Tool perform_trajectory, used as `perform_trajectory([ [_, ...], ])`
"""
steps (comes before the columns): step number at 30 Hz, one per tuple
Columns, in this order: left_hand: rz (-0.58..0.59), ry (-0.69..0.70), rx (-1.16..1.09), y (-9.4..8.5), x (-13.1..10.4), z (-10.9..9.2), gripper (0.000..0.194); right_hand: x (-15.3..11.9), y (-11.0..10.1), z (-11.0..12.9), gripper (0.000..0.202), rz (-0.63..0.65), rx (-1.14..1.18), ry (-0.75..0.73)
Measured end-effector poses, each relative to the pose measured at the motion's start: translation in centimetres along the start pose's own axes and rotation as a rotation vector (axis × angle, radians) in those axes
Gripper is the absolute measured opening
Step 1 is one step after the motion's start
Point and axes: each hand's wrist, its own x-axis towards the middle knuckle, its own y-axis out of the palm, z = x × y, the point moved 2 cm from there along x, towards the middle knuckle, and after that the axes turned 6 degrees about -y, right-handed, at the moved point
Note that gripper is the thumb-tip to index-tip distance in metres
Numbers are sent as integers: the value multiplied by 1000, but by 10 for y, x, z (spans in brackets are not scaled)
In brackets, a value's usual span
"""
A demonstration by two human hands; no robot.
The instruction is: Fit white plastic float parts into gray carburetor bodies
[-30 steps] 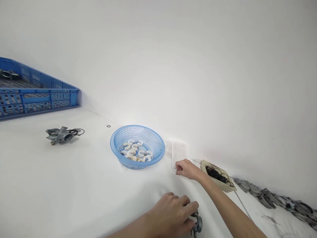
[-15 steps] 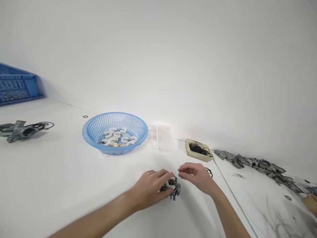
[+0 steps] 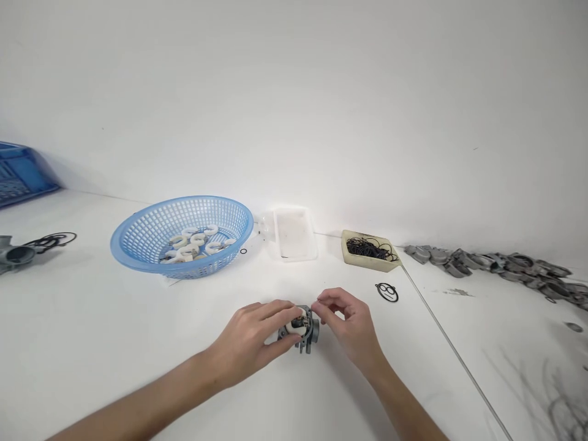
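- We held a small grey carburetor body [image 3: 304, 329] on the white table [image 3: 114, 343], near the front edge and midway between our two arms.
- Our left hand [image 3: 250, 343] gripped it from the left, fingers curled around the casting and the thumb pressed along its near side.
- Our right hand [image 3: 351, 321] met it from the right; thumb and forefinger were pinched together at the top of the part, the other fingers loosely curled. Whether they held anything between them we could not tell.
- A pale insert showed at the top of the carburetor body, just beside our left fingertips.
- Behind our hands stood a round blue basket [image 3: 151, 245] holding white curved pieces [image 3: 193, 242]; one small black ring [image 3: 243, 251] lay on the table just beside its right rim.
- To the right of the basket sat a clear plastic tray [image 3: 294, 236], and next to it a cream tray [image 3: 367, 260] filled with thin black rings [image 3: 367, 248].
- A few loose black rings [image 3: 386, 292] lay on the table near that tray, close to our right hand.
- A row of grey metal castings [image 3: 496, 264] lined the wall at right.
- At far left lay another grey carburetor [image 3: 11, 256] with black rings [image 3: 52, 240] beside it, and the corner of a blue crate [image 3: 22, 174] behind.
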Motion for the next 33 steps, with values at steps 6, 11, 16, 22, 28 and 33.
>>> perform_trajectory([
  [6,4,-4,10,2,-1,0,29,-6,8,10,35,15,9,46],
  [11,-43,5,44,3,-3,-4,26,-4,9,7,34,38,50,53],
  [16,-44,-44,85,5,-5,-7,32,-1,8,-1,36,71,80,64],
  [22,-79,-98,125,7,-5,-8,36,1,10,4,33,63,78,44],
  [28,-30,-132,102,5,-2,-13,33,3,11,6,32,63,102,65],
  [33,-1,-172,68,5,-2,-15,31,2,9,8,30,97,96,89],
])
